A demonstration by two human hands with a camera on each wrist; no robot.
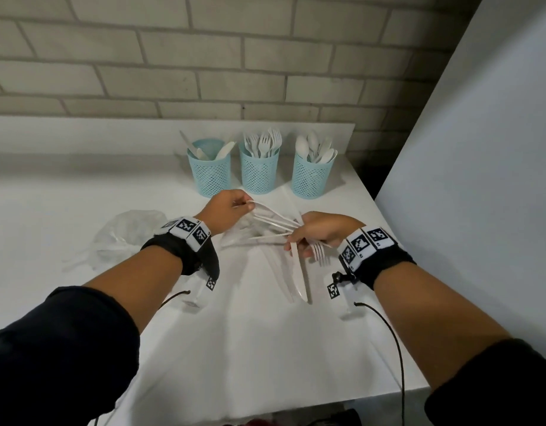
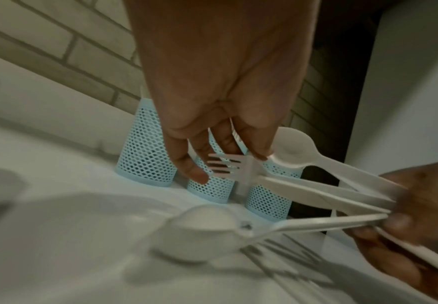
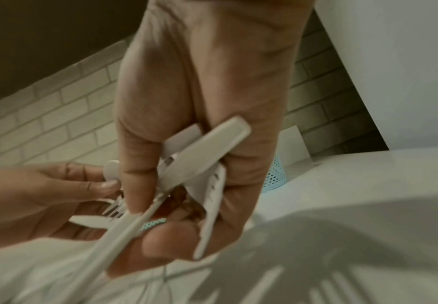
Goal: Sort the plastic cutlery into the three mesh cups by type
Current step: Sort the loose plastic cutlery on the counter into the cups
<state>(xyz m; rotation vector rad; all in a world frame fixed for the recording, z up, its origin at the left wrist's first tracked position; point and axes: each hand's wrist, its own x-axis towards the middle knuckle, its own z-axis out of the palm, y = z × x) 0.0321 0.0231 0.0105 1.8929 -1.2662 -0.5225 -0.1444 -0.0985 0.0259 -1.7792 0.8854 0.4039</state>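
Three blue mesh cups stand in a row at the back: knives in the left cup (image 1: pixel 210 175), forks in the middle cup (image 1: pixel 259 173), spoons in the right cup (image 1: pixel 311 176). My right hand (image 1: pixel 299 241) grips a fanned bundle of white plastic cutlery (image 1: pixel 274 224) by the handles. A knife (image 1: pixel 299 272) and a fork (image 1: pixel 319 253) hang from it. My left hand (image 1: pixel 248 206) pinches the head ends of the fan, at a fork (image 2: pixel 225 166) and a spoon (image 2: pixel 293 144). I cannot tell which piece it holds.
A crumpled clear plastic bag (image 1: pixel 127 238) lies on the white table (image 1: pixel 265 348), left of my hands. A brick wall (image 1: pixel 204 72) runs behind the cups. A white panel (image 1: pixel 480 149) rises at the right, close to the table's right edge. Cables trail from both wrists.
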